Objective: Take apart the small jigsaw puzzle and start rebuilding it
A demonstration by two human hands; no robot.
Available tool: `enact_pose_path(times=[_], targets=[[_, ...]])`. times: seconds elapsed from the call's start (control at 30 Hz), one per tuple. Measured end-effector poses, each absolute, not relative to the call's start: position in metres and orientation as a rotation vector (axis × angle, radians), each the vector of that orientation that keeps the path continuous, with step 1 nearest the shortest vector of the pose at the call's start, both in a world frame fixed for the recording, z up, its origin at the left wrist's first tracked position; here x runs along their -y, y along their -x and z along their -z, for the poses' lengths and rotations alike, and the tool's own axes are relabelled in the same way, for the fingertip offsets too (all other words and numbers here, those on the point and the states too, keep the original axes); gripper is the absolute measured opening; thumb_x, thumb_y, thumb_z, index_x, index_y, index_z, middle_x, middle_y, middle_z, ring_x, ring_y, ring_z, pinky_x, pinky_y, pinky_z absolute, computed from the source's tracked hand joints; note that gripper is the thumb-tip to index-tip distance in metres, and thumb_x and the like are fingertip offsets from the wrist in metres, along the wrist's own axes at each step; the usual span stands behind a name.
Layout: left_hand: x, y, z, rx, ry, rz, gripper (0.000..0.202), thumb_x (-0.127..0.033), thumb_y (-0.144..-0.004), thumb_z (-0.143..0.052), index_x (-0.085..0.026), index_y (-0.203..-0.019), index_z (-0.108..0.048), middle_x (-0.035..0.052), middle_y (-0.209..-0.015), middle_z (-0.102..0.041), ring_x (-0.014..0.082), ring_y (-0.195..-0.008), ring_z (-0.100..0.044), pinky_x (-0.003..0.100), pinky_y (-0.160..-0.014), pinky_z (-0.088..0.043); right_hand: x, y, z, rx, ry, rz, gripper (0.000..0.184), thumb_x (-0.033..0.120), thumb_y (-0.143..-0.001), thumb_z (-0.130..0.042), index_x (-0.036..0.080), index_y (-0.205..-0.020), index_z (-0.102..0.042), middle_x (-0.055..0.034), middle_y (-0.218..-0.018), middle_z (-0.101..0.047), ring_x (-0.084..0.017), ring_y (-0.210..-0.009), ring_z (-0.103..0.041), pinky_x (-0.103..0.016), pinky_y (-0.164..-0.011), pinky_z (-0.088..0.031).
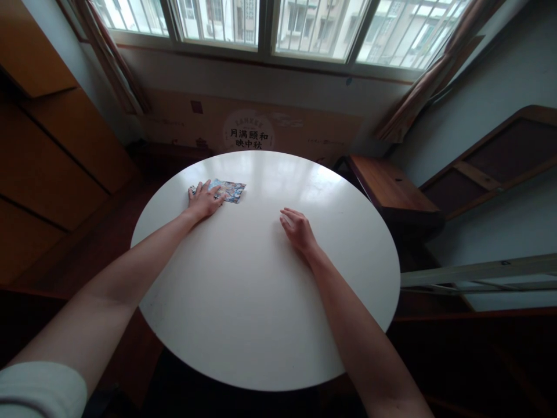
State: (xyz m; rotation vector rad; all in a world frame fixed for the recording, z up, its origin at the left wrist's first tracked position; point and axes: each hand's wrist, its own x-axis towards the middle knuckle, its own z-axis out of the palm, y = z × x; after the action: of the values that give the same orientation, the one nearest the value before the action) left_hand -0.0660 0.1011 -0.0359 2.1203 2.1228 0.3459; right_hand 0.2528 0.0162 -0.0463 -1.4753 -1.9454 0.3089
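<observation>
My left hand [205,200] lies palm down with its fingers spread over a colourful printed sheet [232,190] towards the far left of the round white table [248,302]. Part of the sheet shows to the right of the fingers, and a small bit of printed material sticks out past the fingertips on the left. What the palm covers is hidden. My right hand [299,228] rests on its side near the table's middle, fingers loosely bent and a little apart. Nothing shows in it, and it is away from the sheet.
A wooden desk [391,183] stands beyond the table to the right, with a wooden-framed panel [500,157] against the wall. Orange-brown cabinets [56,145] are on the left. A printed banner [296,125] hangs under the barred windows [317,29]. A pale rail [478,271] runs at the right.
</observation>
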Motion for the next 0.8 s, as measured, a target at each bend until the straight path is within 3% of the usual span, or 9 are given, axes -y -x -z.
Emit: enact_pose_path(times=[0.17, 0.27, 0.37, 0.47, 0.67, 0.8], targets=[[-0.093, 0.062, 0.034, -2.210, -2.217, -0.542, 0.065, -0.058, -0.093, -0.035, -0.023, -0.147, -0.047, 0.0112, -0.164, -0.019, 0.0433, -0.150, -0.005, 0.073, -0.113, -0.001, -0.017, -0.252, 0.045, 1.947, 1.465, -0.296, 0.035, 0.028, -0.092, -0.051, 0.015, -0.119, -0.070, -0.0107, -0.128, -0.067, -0.020, -0.122, -0.061, -0.037, -0.110, -0.044], [-0.084, 0.055, 0.030, -2.207, -2.352, -0.760, 0.062, -0.052, -0.096, -0.034, -0.021, -0.148, -0.045, 0.0101, -0.164, -0.022, 0.0381, -0.152, -0.003, 0.065, -0.118, 0.001, -0.019, -0.258, 0.043, 1.922, 1.442, -0.222, 0.035, 0.027, -0.092, -0.052, 0.013, -0.118, -0.071, -0.0122, -0.127, -0.068, -0.023, -0.121, -0.061, -0.039, -0.109, -0.045], [-0.071, 0.040, 0.025, -2.016, -2.510, -0.871, 0.058, -0.050, -0.099, -0.032, -0.022, -0.149, -0.044, 0.0076, -0.162, -0.027, 0.0316, -0.152, -0.010, 0.055, -0.122, -0.005, -0.021, -0.266, 0.040, 1.877, 1.500, -0.140, 0.036, 0.027, -0.093, -0.049, 0.013, -0.117, -0.071, -0.0120, -0.127, -0.068, -0.023, -0.121, -0.060, -0.040, -0.109, -0.043], [-0.054, 0.018, 0.022, -1.625, -2.675, -0.734, 0.061, -0.051, -0.100, -0.029, -0.018, -0.149, -0.042, 0.0109, -0.158, -0.036, 0.0284, -0.150, -0.022, 0.047, -0.121, -0.020, -0.020, -0.272, 0.037, 1.839, 1.674, -0.094, 0.038, 0.027, -0.094, -0.047, 0.012, -0.121, -0.069, -0.0122, -0.131, -0.065, -0.024, -0.126, -0.056, -0.041, -0.112, -0.038], [-0.024, -0.017, 0.031, -1.390, -2.747, -0.320, 0.071, -0.063, -0.097, -0.032, -0.021, -0.154, -0.034, 0.0103, -0.161, -0.029, 0.0337, -0.150, -0.019, 0.054, -0.120, -0.018, -0.011, -0.264, 0.029, 1.970, 1.993, -0.094, 0.063, 0.057, -0.096, -0.038, 0.024, -0.149, -0.043, -0.0088, -0.160, -0.031, -0.034, -0.149, -0.023, -0.054, -0.120, -0.018], [-0.018, -0.019, 0.035, -1.449, -2.698, -0.171, 0.075, -0.067, -0.095, -0.028, -0.023, -0.155, -0.031, 0.0111, -0.162, -0.025, 0.0340, -0.151, -0.016, 0.056, -0.120, -0.014, -0.011, -0.258, 0.026, 2.136, 2.139, -0.222, 0.075, 0.069, -0.093, -0.032, 0.029, -0.156, -0.026, -0.0083, -0.166, -0.011, -0.036, -0.152, -0.008, -0.056, -0.121, -0.007]])
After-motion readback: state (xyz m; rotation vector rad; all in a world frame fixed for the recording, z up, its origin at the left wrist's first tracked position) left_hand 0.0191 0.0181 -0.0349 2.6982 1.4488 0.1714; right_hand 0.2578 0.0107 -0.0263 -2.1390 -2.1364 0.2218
